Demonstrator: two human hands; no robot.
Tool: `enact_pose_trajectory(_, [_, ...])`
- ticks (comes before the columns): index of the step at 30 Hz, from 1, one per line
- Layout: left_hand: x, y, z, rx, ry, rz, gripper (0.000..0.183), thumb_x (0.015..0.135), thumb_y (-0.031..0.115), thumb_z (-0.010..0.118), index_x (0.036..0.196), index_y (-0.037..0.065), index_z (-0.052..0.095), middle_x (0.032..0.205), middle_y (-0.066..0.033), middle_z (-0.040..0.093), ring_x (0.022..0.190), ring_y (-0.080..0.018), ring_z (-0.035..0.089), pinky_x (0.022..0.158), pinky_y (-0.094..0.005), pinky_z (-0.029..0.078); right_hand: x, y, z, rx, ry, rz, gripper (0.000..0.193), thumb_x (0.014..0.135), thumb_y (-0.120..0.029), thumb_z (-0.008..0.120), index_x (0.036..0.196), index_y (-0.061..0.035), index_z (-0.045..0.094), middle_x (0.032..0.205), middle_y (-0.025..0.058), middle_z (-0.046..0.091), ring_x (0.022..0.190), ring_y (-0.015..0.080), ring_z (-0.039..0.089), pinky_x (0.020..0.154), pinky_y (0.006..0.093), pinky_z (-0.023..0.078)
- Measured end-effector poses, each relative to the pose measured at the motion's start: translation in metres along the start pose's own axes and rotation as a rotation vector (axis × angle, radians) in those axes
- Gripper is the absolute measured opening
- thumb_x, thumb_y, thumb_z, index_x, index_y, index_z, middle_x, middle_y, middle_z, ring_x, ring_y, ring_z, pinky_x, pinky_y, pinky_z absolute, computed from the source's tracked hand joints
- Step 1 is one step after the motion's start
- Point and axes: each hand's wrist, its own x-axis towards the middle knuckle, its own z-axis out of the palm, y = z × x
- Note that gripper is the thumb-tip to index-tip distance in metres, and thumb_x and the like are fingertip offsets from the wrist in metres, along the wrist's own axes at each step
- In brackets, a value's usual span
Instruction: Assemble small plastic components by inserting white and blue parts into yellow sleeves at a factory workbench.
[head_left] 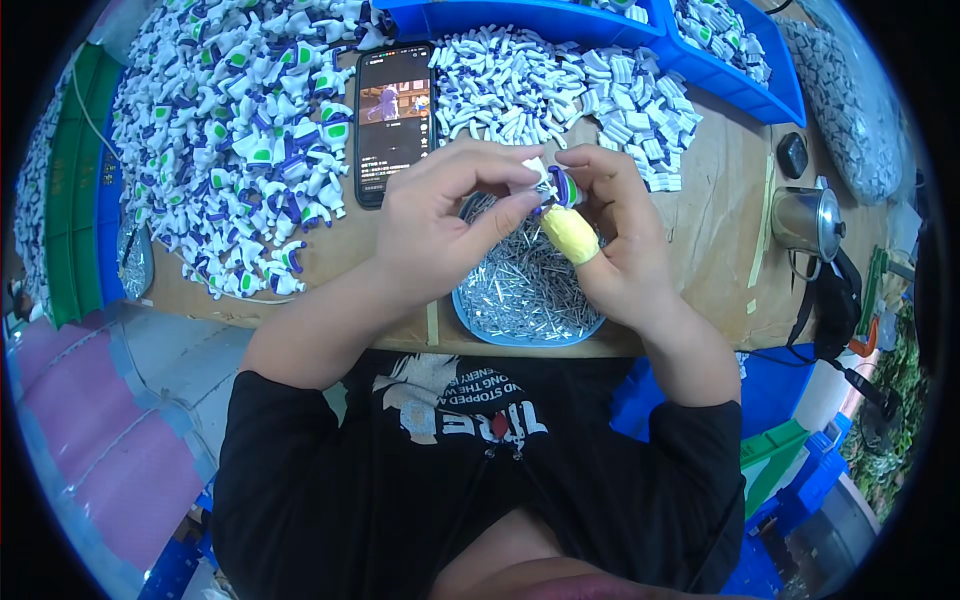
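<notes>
Pinching white part [534, 172] in left hand [440, 215], green-and-purple toy torso [567, 188] in right hand [625, 240], at 1 o'clock. Angling inward over pin bowl [462, 315] on brown tabletop [705, 225], with smartphone [372, 130] at 11, green bin [768, 455] at 4.

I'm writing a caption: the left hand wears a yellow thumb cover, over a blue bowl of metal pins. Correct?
Not quite: the head view shows the yellow thumb cover on the right hand, over the blue bowl of metal pins.

toy part [567, 190]: smooth plastic | pins [535, 290]: shiny metal | worktop [705, 240]: matt, cardboard-like | mug [798, 220] near worktop's right edge: polished metal | bin [775, 103]: glossy plastic
</notes>
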Motion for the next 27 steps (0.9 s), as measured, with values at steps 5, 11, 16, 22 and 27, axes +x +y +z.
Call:
enact_pose_trajectory(5, [0.0024, -0.0049, 0.0037, -0.048, 0.026, 0.043, 0.02, 0.084, 0.0, 0.064, 0.103, -0.004, 0.061, 0.115, -0.0194, 0.06, 0.097, -0.0197, 0.063, 0.085, -0.0295, 0.051, 0.0023, 0.0038, -0.0002, 0.003, 0.008, -0.04, 0.045, 0.088, -0.001, 0.056, 0.128, -0.0014, 0.037, 0.114, 0.0123, 0.053, 0.105, 0.0162, 0.052, 0.09, 0.0288, 0.04])
enact_pose_trajectory(11, [0.0052, -0.0059, 0.0051, -0.238, 0.017, 0.0, 0.02, 0.086, 0.004, 0.063, 0.105, -0.003, 0.062, 0.116, -0.0181, 0.06, 0.096, -0.0179, 0.063, 0.086, -0.0291, 0.052, 0.0045, 0.0028, -0.0043, -0.057, -0.009, -0.131, 0.048, 0.088, 0.0, 0.053, 0.132, -0.0003, 0.035, 0.116, 0.0123, 0.052, 0.106, 0.017, 0.051, 0.092, 0.0299, 0.04])
enact_pose_trajectory(16, [0.0062, -0.0037, 0.0037, -0.681, 0.023, -0.258, 0.026, 0.088, 0.003, 0.062, 0.112, -0.004, 0.056, 0.116, -0.0145, 0.059, 0.101, -0.017, 0.06, 0.09, -0.0293, 0.05, 0.0015, 0.0035, -0.0013, -0.011, 0.003, -0.145, 0.051, 0.088, 0.0, 0.053, 0.135, -0.0006, 0.034, 0.115, 0.0119, 0.052, 0.106, 0.0174, 0.052, 0.09, 0.0302, 0.042])
enact_pose_trajectory(22, [0.0059, -0.003, -0.0003, -0.626, -0.046, -0.267, 0.029, 0.089, 0.002, 0.06, 0.116, -0.006, 0.053, 0.109, -0.0134, 0.06, 0.098, -0.0156, 0.06, 0.087, -0.0272, 0.05, 0.0013, 0.001, -0.0023, -0.005, -0.01, -0.1, 0.051, 0.088, -0.001, 0.054, 0.135, -0.0005, 0.034, 0.113, 0.012, 0.053, 0.103, 0.0171, 0.053, 0.089, 0.0308, 0.042])
enact_pose_trajectory(27, [0.0071, -0.0045, -0.0013, -0.677, -0.027, -0.35, 0.029, 0.09, 0.006, 0.06, 0.116, -0.007, 0.055, 0.104, -0.0126, 0.063, 0.09, -0.0146, 0.063, 0.082, -0.0248, 0.051, 0.0023, 0.0006, -0.004, 0.003, -0.013, -0.096, 0.051, 0.088, -0.002, 0.055, 0.134, -0.0003, 0.034, 0.112, 0.0122, 0.053, 0.102, 0.017, 0.054, 0.089, 0.0311, 0.042])
